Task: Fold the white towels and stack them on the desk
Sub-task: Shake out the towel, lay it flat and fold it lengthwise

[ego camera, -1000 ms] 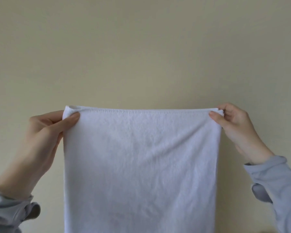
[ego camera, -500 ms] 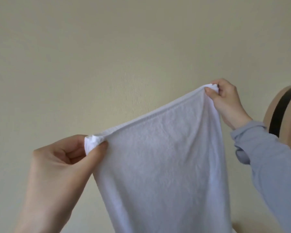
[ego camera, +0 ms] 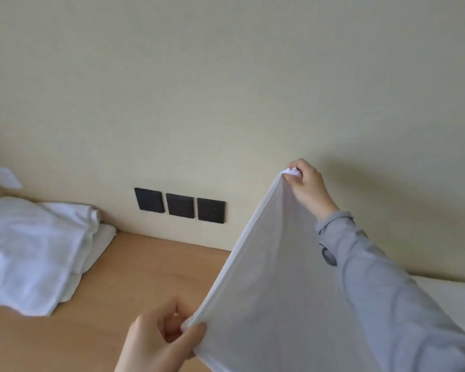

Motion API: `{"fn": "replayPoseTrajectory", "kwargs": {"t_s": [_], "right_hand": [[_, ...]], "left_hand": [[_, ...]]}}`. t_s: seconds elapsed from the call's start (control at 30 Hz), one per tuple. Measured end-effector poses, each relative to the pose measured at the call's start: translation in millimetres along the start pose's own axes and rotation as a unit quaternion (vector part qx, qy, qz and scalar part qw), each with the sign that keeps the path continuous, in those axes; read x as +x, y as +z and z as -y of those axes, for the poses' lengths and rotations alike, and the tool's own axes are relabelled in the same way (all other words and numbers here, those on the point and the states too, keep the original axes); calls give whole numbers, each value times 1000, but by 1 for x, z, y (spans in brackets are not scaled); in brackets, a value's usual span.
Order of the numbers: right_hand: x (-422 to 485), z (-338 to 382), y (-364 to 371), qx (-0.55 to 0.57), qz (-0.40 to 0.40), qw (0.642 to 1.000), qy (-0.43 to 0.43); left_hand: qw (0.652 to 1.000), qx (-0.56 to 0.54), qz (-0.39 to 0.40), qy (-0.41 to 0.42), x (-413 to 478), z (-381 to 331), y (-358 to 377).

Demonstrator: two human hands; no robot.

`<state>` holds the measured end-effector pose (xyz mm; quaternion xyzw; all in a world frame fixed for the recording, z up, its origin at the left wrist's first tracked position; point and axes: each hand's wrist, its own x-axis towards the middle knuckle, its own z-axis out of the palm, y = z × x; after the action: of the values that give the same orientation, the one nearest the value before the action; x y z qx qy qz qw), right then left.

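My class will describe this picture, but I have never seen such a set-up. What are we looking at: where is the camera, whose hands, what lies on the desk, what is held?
No machine here: a person works with bare hands. The camera is worn on the head and looks forward and down, so the arms reach in from below. The left hand and the right hand each pinch a corner of one white towel, the right corner held higher. On the desk, at the left, lies a loose pile of white towels. Three black wall plates sit behind.
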<state>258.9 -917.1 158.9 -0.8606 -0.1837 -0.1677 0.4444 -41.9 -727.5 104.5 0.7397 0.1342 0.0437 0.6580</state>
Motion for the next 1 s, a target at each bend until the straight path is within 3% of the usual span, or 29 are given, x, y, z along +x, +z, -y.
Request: {"fn": "replayPoseTrajectory", "kwargs": {"t_s": [0.2,0.3,0.5,0.6,0.73,0.8,0.87,0.93,1.0], "right_hand": [[-44,-8,186,24,157,987,16],[-61,-2,261,16,230,973,13],[-104,1,390,-17,335,942,28],[-123,5,439,-3,367,929,42],[-143,14,491,-6,396,918,16],[-148,20,507,-19,400,916,-15],[-154,27,516,-70,393,913,-80],[-166,37,515,-129,346,914,-166],[-194,50,503,-86,318,917,-226]], "left_hand": [[967,-80,-136,-202,1,119,-80],[946,-88,-192,-247,4,165,-120],[906,-84,-230,-346,2,246,-186],[890,-23,-238,-389,1,265,-213],[870,171,-219,-408,-1,283,-241],[838,308,-237,-383,2,292,-240],[824,432,-248,-270,11,299,-228],[841,494,-182,-124,28,301,-211],[840,531,-91,-55,45,305,-201]]}}
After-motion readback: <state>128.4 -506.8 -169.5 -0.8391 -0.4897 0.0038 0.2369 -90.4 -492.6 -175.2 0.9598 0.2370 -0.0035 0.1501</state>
